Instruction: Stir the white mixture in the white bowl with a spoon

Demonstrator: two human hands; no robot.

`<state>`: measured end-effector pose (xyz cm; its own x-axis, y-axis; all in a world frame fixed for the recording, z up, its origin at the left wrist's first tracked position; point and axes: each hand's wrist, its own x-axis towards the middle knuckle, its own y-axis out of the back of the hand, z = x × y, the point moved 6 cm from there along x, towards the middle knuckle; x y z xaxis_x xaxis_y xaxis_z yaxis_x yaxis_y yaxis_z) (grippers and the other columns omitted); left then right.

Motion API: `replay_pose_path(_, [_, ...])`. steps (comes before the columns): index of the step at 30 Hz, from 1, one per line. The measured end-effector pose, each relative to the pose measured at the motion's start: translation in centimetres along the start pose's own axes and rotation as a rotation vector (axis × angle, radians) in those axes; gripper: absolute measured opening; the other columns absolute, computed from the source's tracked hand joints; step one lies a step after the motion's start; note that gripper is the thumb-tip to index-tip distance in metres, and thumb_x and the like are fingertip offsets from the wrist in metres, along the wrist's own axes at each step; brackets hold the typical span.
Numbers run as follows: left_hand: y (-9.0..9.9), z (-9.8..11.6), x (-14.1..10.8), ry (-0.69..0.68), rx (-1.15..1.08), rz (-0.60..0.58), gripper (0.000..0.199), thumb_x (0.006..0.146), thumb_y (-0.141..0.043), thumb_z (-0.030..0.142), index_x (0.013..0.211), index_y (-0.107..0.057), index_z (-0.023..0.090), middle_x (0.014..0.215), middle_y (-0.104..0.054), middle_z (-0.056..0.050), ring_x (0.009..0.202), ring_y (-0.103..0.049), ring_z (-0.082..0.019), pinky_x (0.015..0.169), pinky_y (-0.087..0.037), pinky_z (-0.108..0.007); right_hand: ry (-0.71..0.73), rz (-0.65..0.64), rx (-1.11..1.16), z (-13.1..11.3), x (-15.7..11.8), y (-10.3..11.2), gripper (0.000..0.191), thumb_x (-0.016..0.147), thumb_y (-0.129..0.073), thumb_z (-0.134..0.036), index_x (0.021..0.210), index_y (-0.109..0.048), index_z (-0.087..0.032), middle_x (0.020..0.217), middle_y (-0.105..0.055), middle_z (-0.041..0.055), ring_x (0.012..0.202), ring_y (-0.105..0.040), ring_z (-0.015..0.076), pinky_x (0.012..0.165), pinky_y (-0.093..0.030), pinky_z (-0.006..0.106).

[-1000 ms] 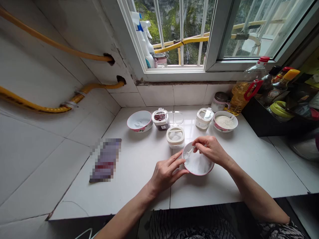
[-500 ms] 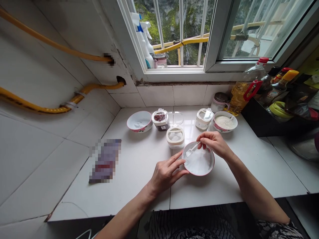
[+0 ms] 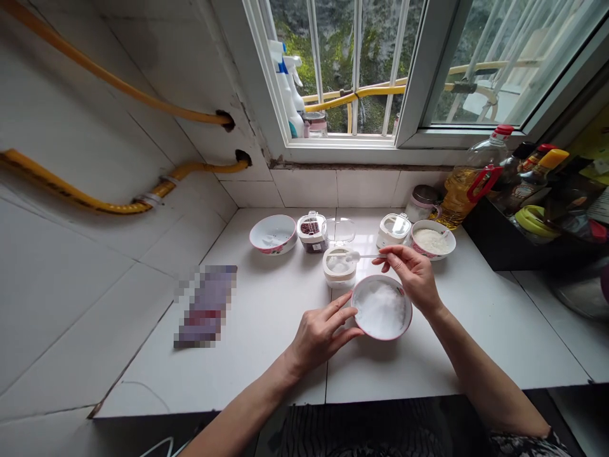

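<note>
My left hand (image 3: 328, 330) grips the left rim of a bowl (image 3: 410, 317) with a pink edge, which holds white granules (image 3: 380, 308). Pinched in my right hand (image 3: 406, 273) is a small white spoon (image 3: 366, 256), held level with its scoop over the mouth of a clear jar (image 3: 339, 277) with a white collar. The jar's transparent lid (image 3: 342, 230) stands flipped back. Whether the scoop carries granules is hard to make out. The bowl sits just in front of the jar, to its right.
Behind stand a jar of dark red beans (image 3: 311, 238), a near-bare bowl (image 3: 273, 233), a closed jar (image 3: 392, 230) and a bowl of pale grains (image 3: 431, 242). An oil bottle (image 3: 464, 190) and black rack (image 3: 495, 238) edge the right. A blurred packet (image 3: 207, 311) lies left.
My right hand has lifted the spoon out of the bowl and brought it up and left over the open jar. My left hand still holds the bowl.
</note>
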<state>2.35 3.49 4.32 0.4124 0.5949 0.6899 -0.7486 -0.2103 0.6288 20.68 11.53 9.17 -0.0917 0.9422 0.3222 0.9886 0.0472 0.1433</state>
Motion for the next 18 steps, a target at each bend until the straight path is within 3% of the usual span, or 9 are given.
replay_pose_path(4, [0.0, 0.0, 0.0, -0.002, -0.002, 0.004, 0.028, 0.094, -0.061, 0.042, 0.101, -0.064, 0.015, 0.115, -0.072, -0.017, 0.054, -0.067, -0.009, 0.055, -0.059, -0.022, 0.465, -0.091, -0.408, -2.0, -1.2, -2.3, 0.020, 0.095, -0.048, -0.015, 0.101, -0.067, -0.019, 0.088, -0.077, 0.0069, 0.075, -0.068, 0.0190, 0.078, -0.050, 0.039])
replay_pose_path(7, [0.0, 0.0, 0.0, -0.005, -0.005, 0.005, 0.028, 0.094, -0.061, 0.042, 0.100, -0.065, 0.014, 0.114, -0.072, -0.018, 0.053, -0.067, -0.009, 0.054, -0.058, -0.022, 0.610, -0.114, -0.528, -2.7, -1.7, -2.8, 0.022, 0.094, -0.047, -0.010, 0.101, -0.066, -0.019, 0.087, -0.077, 0.0056, 0.069, -0.066, 0.0177, 0.081, -0.047, 0.040])
replay_pose_path(9, [0.0, 0.1, 0.0, -0.006, -0.013, 0.007, 0.029, 0.094, -0.062, 0.042, 0.100, -0.065, 0.014, 0.114, -0.072, -0.018, 0.054, -0.067, -0.009, 0.054, -0.058, -0.022, 0.531, -0.067, -0.475, -2.7, -1.4, -1.8, 0.020, 0.094, -0.049, -0.012, 0.101, -0.066, -0.019, 0.085, -0.077, 0.0052, 0.072, -0.068, 0.0181, 0.081, -0.048, 0.039])
replay_pose_path(13, [0.0, 0.0, 0.0, 0.002, -0.013, -0.001, 0.028, 0.093, -0.063, 0.041, 0.100, -0.065, 0.014, 0.115, -0.072, -0.019, 0.056, -0.069, -0.011, 0.055, -0.058, -0.022, 0.235, -0.021, -0.278, -1.9, -0.7, 0.7, 0.014, 0.089, -0.054, -0.019, 0.090, -0.068, -0.018, 0.074, -0.074, 0.0040, 0.068, -0.069, 0.0180, 0.069, -0.052, 0.032])
replay_pose_path(18, [0.0, 0.0, -0.1, 0.006, -0.010, -0.014, 0.027, 0.093, -0.063, 0.041, 0.102, -0.064, 0.015, 0.115, -0.072, -0.018, 0.060, -0.071, -0.012, 0.056, -0.059, -0.022, -0.062, -0.191, -0.290, -0.8, -0.5, 0.8, 0.015, 0.079, -0.053, -0.016, 0.076, -0.068, -0.017, 0.061, -0.070, 0.0014, 0.059, -0.066, 0.0160, 0.056, -0.048, 0.026])
